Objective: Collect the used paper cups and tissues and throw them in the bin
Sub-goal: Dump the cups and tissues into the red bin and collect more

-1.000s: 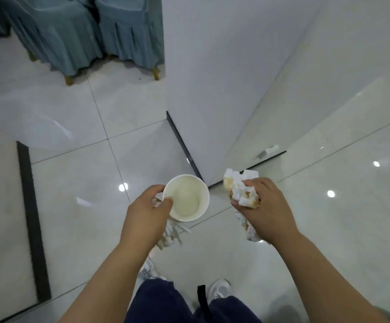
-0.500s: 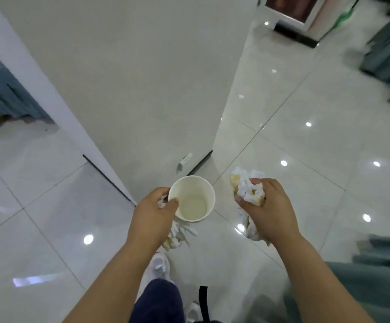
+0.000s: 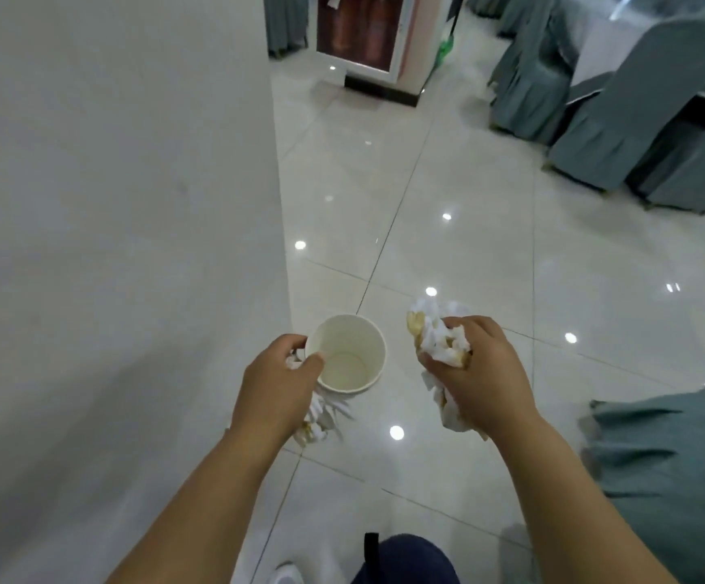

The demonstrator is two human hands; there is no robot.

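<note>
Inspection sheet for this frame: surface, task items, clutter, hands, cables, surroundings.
Surface: glossy pale tiled floor; no table in view.
Job's things: paper cup upright, mouth open; loose tissues hanging below it; stained tissue wad; no bin in view.
Clutter: nothing seen nearby.
Hands: left hand grips the cup rim and the loose tissues; right hand grips the tissue wad.
Cables: nothing seen.
Surroundings: white wall on the left, covered chairs on the right, display stand ahead.
</note>
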